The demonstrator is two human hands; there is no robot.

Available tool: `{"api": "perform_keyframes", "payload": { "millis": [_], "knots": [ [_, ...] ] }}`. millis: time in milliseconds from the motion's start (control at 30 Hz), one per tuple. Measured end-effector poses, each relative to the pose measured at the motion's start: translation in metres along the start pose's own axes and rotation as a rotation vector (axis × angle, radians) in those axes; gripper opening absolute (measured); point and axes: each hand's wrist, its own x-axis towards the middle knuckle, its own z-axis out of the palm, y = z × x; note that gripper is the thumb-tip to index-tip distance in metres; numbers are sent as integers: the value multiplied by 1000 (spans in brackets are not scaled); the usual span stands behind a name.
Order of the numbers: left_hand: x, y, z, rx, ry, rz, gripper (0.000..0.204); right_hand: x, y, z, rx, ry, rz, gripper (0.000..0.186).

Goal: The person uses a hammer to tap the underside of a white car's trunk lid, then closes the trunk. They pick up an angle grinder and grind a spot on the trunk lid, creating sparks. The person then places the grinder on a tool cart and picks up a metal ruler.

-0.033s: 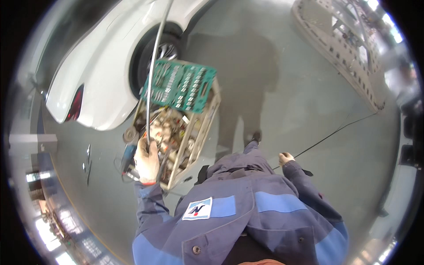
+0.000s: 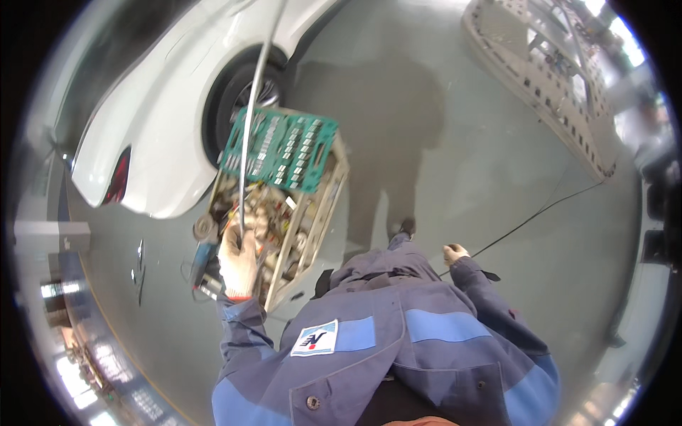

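Note:
In a white knitted glove, my left hand [image 2: 237, 264] is closed around the lower end of a long, thin grey metal rod [image 2: 247, 135]. The rod rises away from me past an open green socket set case [image 2: 280, 150], and its far end runs out of the picture. Below the hand stands a tool cart [image 2: 307, 238] with the case lying across its far part and a jumble of parts inside. My right hand [image 2: 455, 253], also gloved, hangs by my right side with curled fingers; what they may hold is hidden.
A white car [image 2: 153, 117] with its wheel [image 2: 249, 92] stands at the far left, close to the cart. A perforated pale metal frame [image 2: 540, 89] is at the far right. From it a black cable [image 2: 529, 219] trails over the floor toward my right side. Thin dark pieces [image 2: 141, 273] lie on the left floor.
The cart and its green case appear slightly lower and further left in the view. My left hand still grips the rod, which leans a little more to the right; my right hand hardly differs.

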Motion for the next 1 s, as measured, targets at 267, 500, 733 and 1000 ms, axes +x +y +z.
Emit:
{"api": "perform_keyframes", "payload": {
  "millis": [267, 500, 733, 1000],
  "knots": [
    [21, 146, 231, 263, -262, 131, 24, 10, -313, -99, -25, 104, -571, 65],
    [106, 224, 364, 790, -364, 724, 16, 2, -538, -144, -481, 174, -1644, 56],
    [272, 290, 516, 863, -510, 1019, 17, 164, -658, -157, -989, -360, -873, 53],
    [498, 429, 711, 143, -397, 945, 27, 343, -779, -263, -556, -66, -372, 66]
  ]
}}
